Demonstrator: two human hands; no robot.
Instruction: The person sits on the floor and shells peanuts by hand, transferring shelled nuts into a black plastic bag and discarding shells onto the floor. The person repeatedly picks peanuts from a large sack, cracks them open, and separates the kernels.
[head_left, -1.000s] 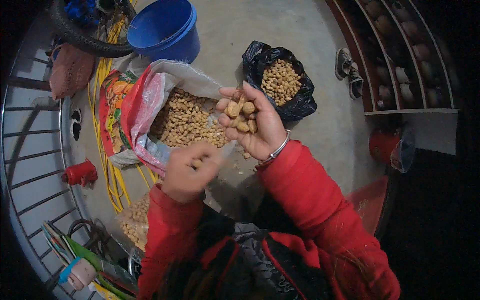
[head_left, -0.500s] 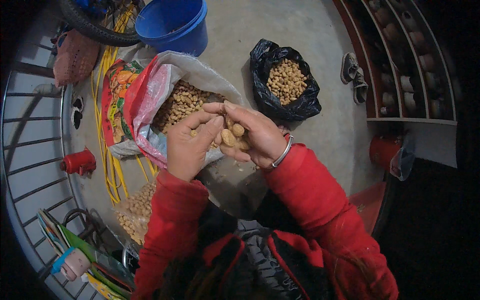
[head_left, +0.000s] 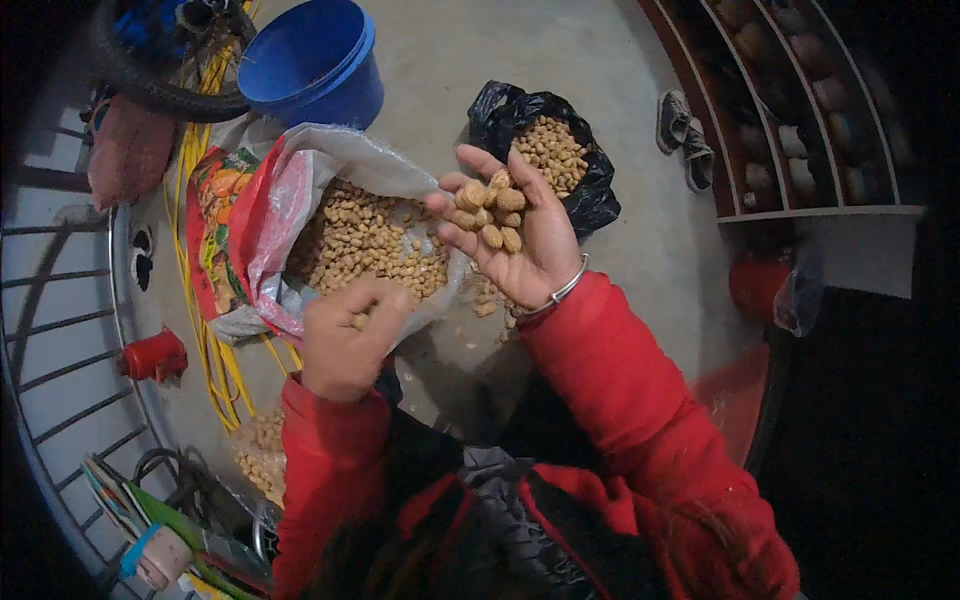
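Several unshelled peanuts lie cupped in the palm and fingers of my right hand, which is turned up and wears a silver bangle. Lower and to the left, my left hand is closed, slightly blurred, with a bit of a peanut showing between its fingers. Beyond it, a woven sack lies with its mouth spread, holding a heap of peanuts. Behind my right hand stands a black plastic bag with more peanuts in it. A few loose peanuts rest on the floor below my right hand.
A blue bucket stands behind the sack, beside a bicycle tyre. Yellow cable runs along the left, near a clear bag of peanuts and metal railing. At the right are shoes and a shoe rack.
My hands have parted: the left drew down and left, the right opened upward and shows the peanuts on its palm. The whole view has shifted slightly.
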